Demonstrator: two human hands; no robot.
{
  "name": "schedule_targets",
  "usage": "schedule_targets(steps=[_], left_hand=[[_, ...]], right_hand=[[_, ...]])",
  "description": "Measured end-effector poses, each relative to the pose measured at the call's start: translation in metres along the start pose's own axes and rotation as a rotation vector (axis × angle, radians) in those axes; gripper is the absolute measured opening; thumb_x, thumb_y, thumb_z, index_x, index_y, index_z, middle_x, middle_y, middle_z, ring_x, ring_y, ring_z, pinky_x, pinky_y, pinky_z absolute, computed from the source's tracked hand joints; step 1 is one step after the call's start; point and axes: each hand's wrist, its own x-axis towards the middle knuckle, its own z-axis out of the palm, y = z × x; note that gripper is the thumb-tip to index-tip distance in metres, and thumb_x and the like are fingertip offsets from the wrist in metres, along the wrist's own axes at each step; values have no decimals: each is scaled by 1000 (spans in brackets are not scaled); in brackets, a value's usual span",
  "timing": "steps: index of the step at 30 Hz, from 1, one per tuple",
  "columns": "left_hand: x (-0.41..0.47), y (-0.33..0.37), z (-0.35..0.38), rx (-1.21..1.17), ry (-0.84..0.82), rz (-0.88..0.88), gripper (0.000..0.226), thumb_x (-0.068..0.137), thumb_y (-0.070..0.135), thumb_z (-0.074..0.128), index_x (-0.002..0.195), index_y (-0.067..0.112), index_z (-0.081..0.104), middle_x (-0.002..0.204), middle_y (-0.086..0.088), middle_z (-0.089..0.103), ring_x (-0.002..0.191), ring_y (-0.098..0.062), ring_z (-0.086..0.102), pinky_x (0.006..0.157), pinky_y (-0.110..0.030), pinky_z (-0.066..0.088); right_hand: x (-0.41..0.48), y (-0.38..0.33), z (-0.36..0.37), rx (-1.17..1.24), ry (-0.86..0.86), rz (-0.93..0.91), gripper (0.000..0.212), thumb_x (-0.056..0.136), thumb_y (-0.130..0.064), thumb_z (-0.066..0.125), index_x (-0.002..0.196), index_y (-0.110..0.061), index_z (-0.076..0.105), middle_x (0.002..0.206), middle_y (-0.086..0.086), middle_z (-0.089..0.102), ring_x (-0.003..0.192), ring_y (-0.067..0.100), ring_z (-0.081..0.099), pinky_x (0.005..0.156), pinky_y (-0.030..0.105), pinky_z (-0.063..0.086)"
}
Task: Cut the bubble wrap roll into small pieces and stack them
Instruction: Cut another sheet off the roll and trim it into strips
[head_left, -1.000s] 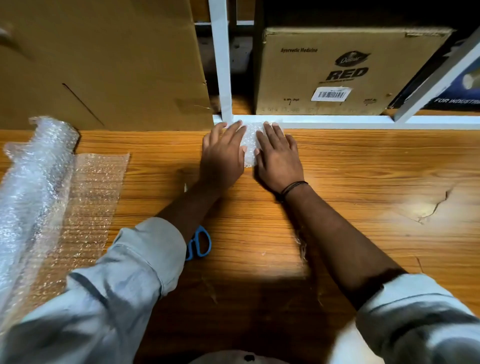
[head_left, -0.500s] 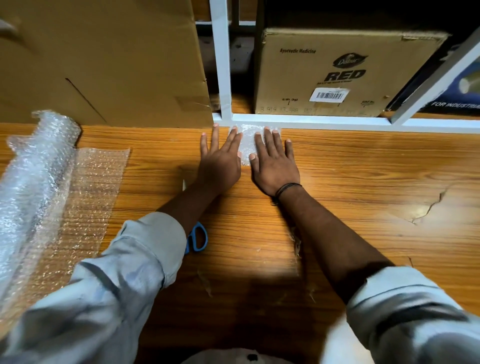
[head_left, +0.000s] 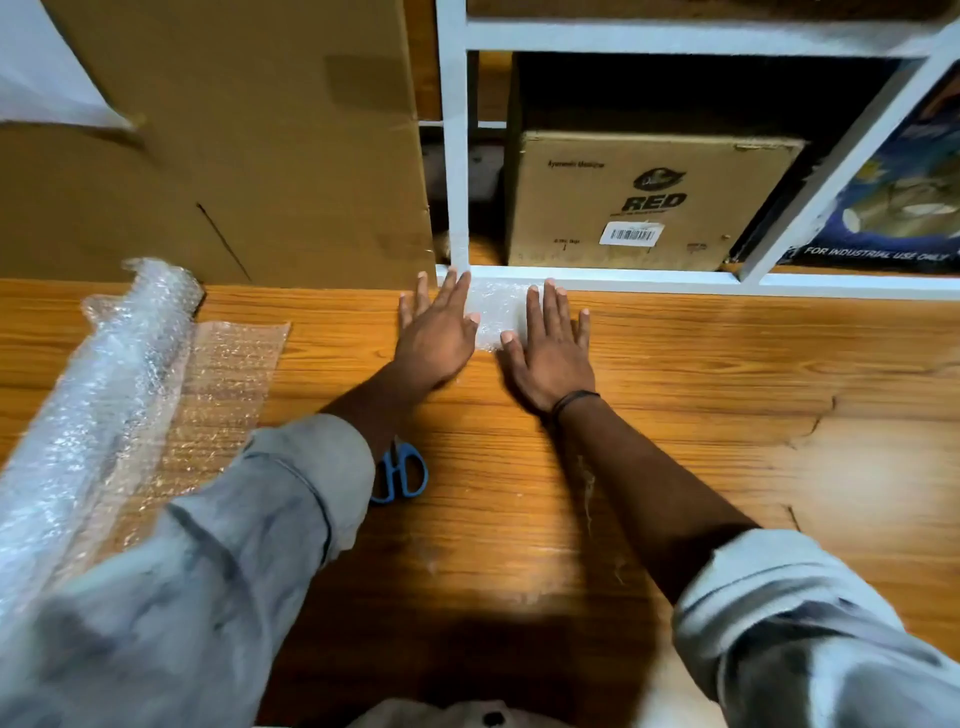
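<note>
Two hands lie flat on a wooden desk (head_left: 675, 364), fingers straight and holding nothing. The left hand (head_left: 434, 332) and right hand (head_left: 550, 353) flank a small stack of bubble wrap pieces (head_left: 496, 317) at the desk's far edge, touching its sides. The bubble wrap roll (head_left: 104, 389), partly unrolled, lies along the left edge. Blue-handled scissors (head_left: 400, 473) peek from under the left sleeve. Behind stands a cardboard box (head_left: 644, 202) on a white shelf (head_left: 623, 283).
</note>
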Motion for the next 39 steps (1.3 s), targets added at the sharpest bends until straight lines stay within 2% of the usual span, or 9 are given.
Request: schedule_targets(steps=[5,9,15,21,28,30,34,37,39], left_hand=[[-49,-10,-6,-107,117,-26,60,109,43,39,163,24,24,172,4,14,159,-33,-1,126,-53,-1],[-91,-26,-5,-138,101,-39,57,107,42,44,161,27,32,171,5,20,159,-34,3,126,-52,0],[-143,-64,-24,-176,153,-90,67,91,51,36,155,30,44,168,5,30,158,-33,13,124,-53,5],[-191,-135,-51,-133,201,-123,63,92,49,40,151,27,50,165,1,36,155,-38,20,122,-57,10],[-253,-224,-72,-53,248,-144,54,90,40,50,139,24,63,156,-4,50,148,-44,33,120,-60,17],[-272,-248,-80,32,241,-106,52,88,38,55,136,22,65,156,-7,50,149,-48,30,121,-65,16],[-299,-291,-89,313,254,-54,43,79,28,76,122,26,71,158,-15,44,152,-53,17,121,-67,-4],[-309,-316,-94,295,234,-80,45,79,33,80,123,27,71,163,-18,35,151,-54,16,120,-69,6],[-312,-329,-97,295,208,-82,49,84,39,76,129,26,67,167,-17,28,153,-53,12,121,-68,6]], right_hand=[[-44,-28,8,87,63,-65,69,106,-52,22,165,-17,11,172,7,0,158,23,-11,126,49,-11],[-74,-59,16,191,52,-86,65,105,-49,27,162,-19,24,172,5,13,159,25,1,126,50,7],[-106,-109,25,233,67,-118,62,101,-48,31,157,-20,36,166,4,30,156,26,18,118,49,21],[-118,-180,47,245,56,-146,53,104,-36,47,154,-19,41,161,3,37,150,23,27,112,46,27],[-137,-288,85,329,26,-54,53,96,-32,56,145,-13,51,144,10,53,131,32,49,107,43,40],[-143,-313,91,290,9,19,52,95,-28,60,142,-8,52,139,15,54,126,37,51,105,43,43],[-154,-354,98,173,-54,133,41,96,-34,57,126,-7,51,127,20,52,113,45,56,90,45,48],[-161,-383,102,143,-130,207,47,97,-42,56,127,-8,44,129,21,48,111,46,59,85,46,50],[-162,-396,108,105,-141,219,49,95,-37,59,130,-9,41,128,21,51,113,45,59,87,48,50]])
